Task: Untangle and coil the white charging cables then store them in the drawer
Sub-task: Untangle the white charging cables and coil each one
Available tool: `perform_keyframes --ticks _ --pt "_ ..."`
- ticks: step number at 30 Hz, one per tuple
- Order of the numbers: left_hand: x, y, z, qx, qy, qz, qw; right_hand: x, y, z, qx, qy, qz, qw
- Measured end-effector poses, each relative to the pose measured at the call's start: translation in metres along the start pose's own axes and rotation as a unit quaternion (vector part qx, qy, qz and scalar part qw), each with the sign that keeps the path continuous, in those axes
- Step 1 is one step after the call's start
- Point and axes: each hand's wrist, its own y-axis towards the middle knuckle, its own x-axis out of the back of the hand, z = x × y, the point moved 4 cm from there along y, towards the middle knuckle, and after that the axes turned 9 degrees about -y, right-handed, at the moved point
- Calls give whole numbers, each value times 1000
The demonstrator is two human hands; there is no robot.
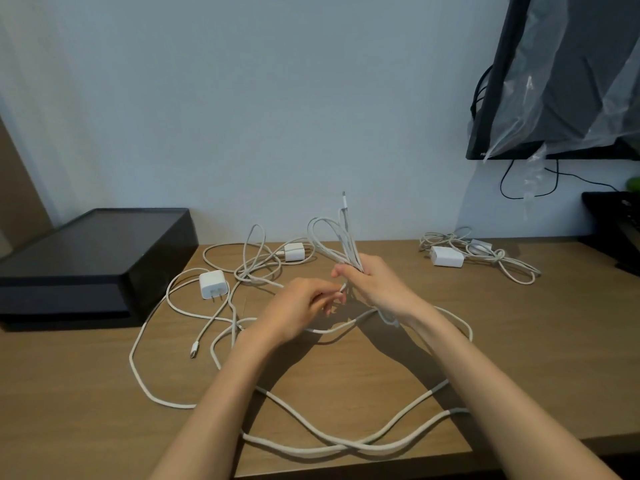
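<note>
Head view: spans desk (519, 341), black box (97, 258) at far left. Trails cable (353, 445) in long loops across the near edge, below and nearer than the grip. Clamps upright coil (341, 247) in right hand (377, 285); pinches the strand with left hand (304, 306), just beside, likely best placed to feed slack.

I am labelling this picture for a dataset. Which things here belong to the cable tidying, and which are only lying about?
For the job:
white cable, gripped by the right hand and pinched by the left hand; pronged adapter; far adapter; tangled bundle at the right.

Lying about:
black box, purpose unclear; plastic-wrapped monitor; black cords.
</note>
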Motion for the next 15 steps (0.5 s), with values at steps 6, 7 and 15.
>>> perform_keyframes --ticks 6,7,15 --pt "4 2 -1 26 -26 -24 999 8 3 -2 -22 81 -82 993" --pt "4 2 0 28 -29 -23 999 10 4 -5 -38 92 -108 989" --pt "16 -1 19 73 -33 -42 996 48 4 -12 -108 423 -193 879"
